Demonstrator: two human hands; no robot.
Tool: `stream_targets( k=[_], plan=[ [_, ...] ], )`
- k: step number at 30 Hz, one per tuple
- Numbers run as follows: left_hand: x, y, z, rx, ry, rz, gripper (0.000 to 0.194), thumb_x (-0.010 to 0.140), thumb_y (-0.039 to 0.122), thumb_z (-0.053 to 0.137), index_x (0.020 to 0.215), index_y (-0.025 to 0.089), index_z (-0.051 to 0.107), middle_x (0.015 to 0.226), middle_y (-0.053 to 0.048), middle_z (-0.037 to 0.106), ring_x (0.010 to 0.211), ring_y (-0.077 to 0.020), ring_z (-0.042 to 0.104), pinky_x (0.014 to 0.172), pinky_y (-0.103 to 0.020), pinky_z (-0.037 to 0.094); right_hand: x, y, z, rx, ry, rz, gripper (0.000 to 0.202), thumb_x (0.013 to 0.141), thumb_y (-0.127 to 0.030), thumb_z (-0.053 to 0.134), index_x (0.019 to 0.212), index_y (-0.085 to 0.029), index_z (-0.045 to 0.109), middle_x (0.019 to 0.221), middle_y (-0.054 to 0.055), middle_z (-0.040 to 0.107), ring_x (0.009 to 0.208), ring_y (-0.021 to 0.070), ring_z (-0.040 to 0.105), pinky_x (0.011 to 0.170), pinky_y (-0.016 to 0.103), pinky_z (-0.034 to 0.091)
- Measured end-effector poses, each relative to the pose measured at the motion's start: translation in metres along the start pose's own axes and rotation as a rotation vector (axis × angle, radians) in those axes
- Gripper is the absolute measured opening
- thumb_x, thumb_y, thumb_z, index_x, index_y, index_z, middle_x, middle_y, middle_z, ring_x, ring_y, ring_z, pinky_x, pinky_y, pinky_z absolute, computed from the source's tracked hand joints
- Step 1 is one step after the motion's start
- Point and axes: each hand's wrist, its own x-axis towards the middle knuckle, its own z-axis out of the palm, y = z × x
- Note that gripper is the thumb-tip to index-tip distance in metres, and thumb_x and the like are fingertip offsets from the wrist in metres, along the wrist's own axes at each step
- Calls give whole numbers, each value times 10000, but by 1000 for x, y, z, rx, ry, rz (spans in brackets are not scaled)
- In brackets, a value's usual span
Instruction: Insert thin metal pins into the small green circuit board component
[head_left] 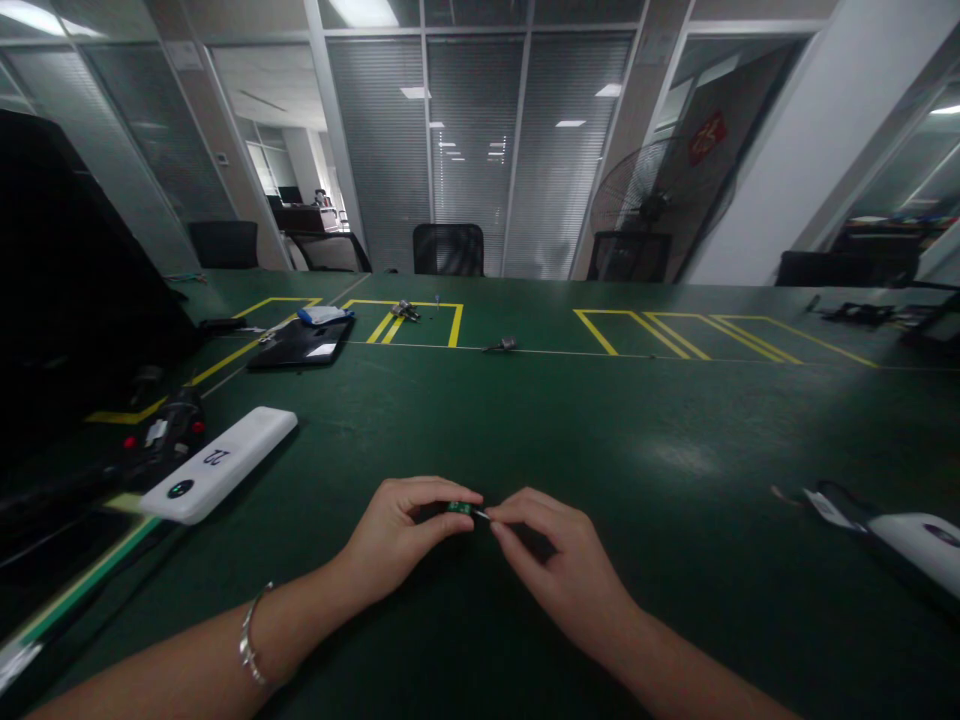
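Observation:
Near the front middle of the green table (390, 430), my left hand (409, 520) pinches a small green part (460, 508), which looks like a circuit board piece, between thumb and fingers. Facing it, my right hand (551, 540) has thumb and forefinger closed on a thin, light metal piece (481, 514). That piece points left and meets the right end of the green part; whether it is inserted or only touching, I cannot tell. The fingers hide much of both things. A silver bracelet sits on my left wrist.
A white power bank (225, 462) marked 22 lies to the left, beside a black device with red buttons (169, 430). Farther back are a black flat case (300, 343), metal parts (405, 310) and a small dark part (504, 344). Another white device (919, 545) lies right.

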Motion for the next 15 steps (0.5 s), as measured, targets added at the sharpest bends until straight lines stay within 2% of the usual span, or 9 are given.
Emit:
stream_targets(
  k=[4,10,15],
  plan=[
    [0,-2,1,-76,-1,-44,194,789,170,708,975,201,756,975,-70,759,901,-219,695,810,-327,545,0,-1,0,-4,-7,8,193,891,-156,540,971,-228,700,862,24,670,777,160,633,703,269,500],
    [-2,0,2,23,0,-20,197,803,203,704,994,206,753,971,-72,756,912,-223,689,823,-333,535,-1,0,0,-42,-10,0,193,877,-138,545,949,-229,698,860,22,669,759,159,630,690,265,494],
    [0,-2,4,-100,12,-94,186,773,183,719,953,194,763,955,-70,765,894,-222,697,798,-316,539,0,-2,0,-42,-7,-1,200,878,-130,543,958,-228,698,867,19,670,775,156,632,697,263,492]
  ],
)
